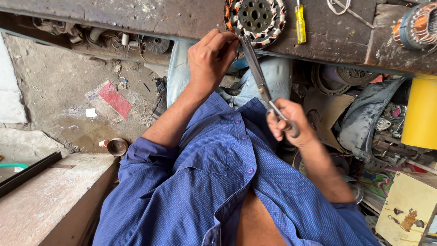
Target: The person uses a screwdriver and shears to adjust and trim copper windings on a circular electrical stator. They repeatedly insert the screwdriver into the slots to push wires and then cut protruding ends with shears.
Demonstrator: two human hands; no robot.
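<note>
At the bench edge, right hand [287,122] grips scissors [260,77], left hand [211,57] pinches the wound stator [255,18] beside a yellow screwdriver [300,23].

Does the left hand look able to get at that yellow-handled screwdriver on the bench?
Probably yes: the left hand is at the wound coil, and the screwdriver lies just beyond it, nothing between.

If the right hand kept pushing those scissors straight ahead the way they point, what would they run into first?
Most likely the round motor winding on the workbench. The right hand aims the scissors up at its lower edge, where the left hand fingertips already sit; depth is hard to judge.
</note>
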